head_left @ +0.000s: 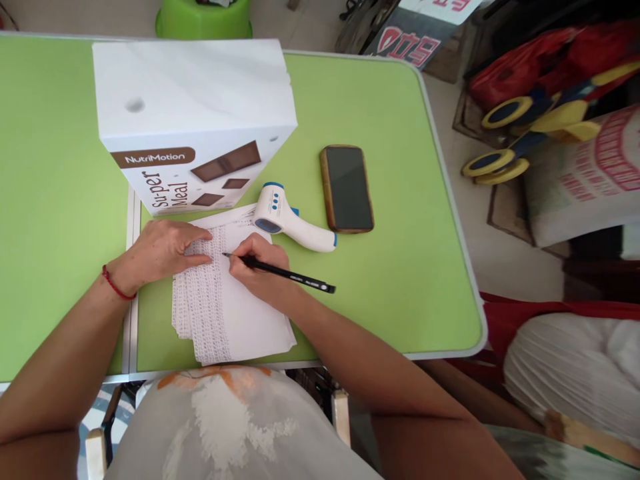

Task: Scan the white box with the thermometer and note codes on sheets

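Patterned shirtfront (230, 427) nearest, my right grip (263, 267) pinches the black pencil (300, 277) above written sheets (255, 320); my left grip (165, 250), thumb and forefinger parted, should keep them flat just beside it.

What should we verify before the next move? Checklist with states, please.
1. Right hand has its grip on the slim black writing tool: ok.
2. Tool's tip touching the stacked white paper sheets: cannot tell; it points at the top sheet, but contact is unclear.
3. Sheets squared up: not ok; edges are staggered at the lower left.
4. White-and-blue plastic handheld thermometer outside the sheets: not ok; its head overlaps their upper part in view.
5. Dark-screened phone with brown edges apart from the sheets: ok.
6. Left hand pressing the sheets down: cannot tell; it is over their left side, thumb and fingers parted.
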Demonstrator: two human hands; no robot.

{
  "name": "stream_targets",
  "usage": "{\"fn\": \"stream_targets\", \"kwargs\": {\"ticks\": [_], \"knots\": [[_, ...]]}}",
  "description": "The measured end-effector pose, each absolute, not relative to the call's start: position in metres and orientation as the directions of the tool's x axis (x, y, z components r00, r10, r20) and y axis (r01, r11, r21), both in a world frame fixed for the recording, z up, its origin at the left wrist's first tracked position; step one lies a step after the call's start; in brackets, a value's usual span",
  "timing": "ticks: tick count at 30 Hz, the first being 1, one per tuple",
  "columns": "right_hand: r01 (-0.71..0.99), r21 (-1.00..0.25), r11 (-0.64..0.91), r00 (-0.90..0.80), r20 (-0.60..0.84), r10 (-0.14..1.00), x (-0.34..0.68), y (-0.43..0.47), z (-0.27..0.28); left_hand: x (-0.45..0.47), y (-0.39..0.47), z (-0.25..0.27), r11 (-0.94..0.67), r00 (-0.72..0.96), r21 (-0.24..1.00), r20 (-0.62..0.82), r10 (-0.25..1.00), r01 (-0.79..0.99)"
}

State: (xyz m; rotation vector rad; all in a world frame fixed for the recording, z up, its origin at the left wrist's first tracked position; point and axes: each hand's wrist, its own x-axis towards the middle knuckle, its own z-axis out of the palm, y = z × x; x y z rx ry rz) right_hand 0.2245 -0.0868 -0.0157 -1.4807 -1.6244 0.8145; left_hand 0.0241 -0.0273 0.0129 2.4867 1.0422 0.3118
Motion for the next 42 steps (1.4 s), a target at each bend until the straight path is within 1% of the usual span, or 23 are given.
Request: {"fn": "stream_targets", "kwargs": {"ticks": [4,12,24,28,30,33,37,42], "knots": [[0.509,-0.852,0.125,-0.013,0.137,0.99,0.2246,-0.0861,-0.0158,0.0241,-0.0275,0.0121,-0.629,0.69,0.463,0.05,0.722,0.625],[0.439,-0.882,0.171,-0.043,0.17,0.985,0.2258,-0.0874,-0.0187,0.0237,-0.0266,0.0106,-0.637,0.694,0.455,0.055,0.718,0.623],[0.453,-0.883,0.12,-0.028,0.121,0.992,0.2258,-0.0866,-0.0154,0.0235,-0.0267,0.0108,-0.634,0.693,0.458,0.051,0.719,0.623],[0.433,-0.893,0.124,0.035,0.154,0.987,0.2255,-0.0866,-0.0166,0.0242,-0.0269,0.0113,-0.622,0.686,0.459,0.037,0.727,0.634],[0.442,-0.89,0.109,0.054,0.148,0.988,0.2252,-0.0861,-0.0171,0.0245,-0.0268,0.0113,-0.618,0.683,0.46,0.036,0.73,0.637],[0.46,-0.883,0.096,0.039,0.128,0.991,0.2248,-0.0852,-0.0167,0.0245,-0.0265,0.011,-0.619,0.684,0.46,0.036,0.729,0.636],[0.469,-0.875,0.123,0.015,0.147,0.989,0.2246,-0.0846,-0.0156,0.0237,-0.0263,0.0105,-0.621,0.685,0.465,0.042,0.728,0.631],[0.477,-0.87,0.122,0.021,0.15,0.988,0.2254,-0.0853,-0.017,0.0233,-0.0268,0.0094,-0.623,0.682,0.473,0.06,0.729,0.624]]}}
